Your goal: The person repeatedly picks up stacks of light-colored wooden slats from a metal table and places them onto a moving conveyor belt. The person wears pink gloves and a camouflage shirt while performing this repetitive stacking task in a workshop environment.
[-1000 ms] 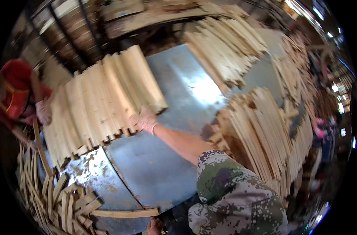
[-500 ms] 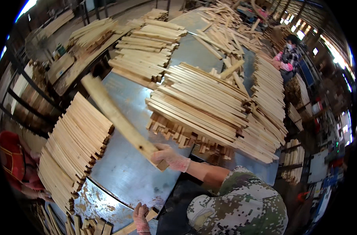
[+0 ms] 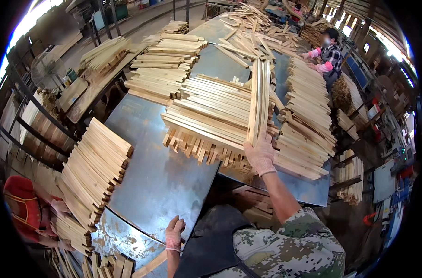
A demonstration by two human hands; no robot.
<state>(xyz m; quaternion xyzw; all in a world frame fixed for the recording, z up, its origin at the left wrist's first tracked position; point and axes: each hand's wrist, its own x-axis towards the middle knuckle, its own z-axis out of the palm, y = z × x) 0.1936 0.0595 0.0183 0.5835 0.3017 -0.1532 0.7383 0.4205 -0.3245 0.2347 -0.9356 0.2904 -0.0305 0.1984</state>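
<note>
At a metal table [image 3: 157,148], our right hand [image 3: 262,155] grips the near end of a few long wooden strips [image 3: 259,99], fingers closed around them, above a broad pile [image 3: 213,116]; we cannot tell whether they touch it. Our left hand [image 3: 174,234], fingers loosely bent, appears empty near the table's edge. We judge this step as carrying strips; the next move seems to call for steady alignment.
</note>
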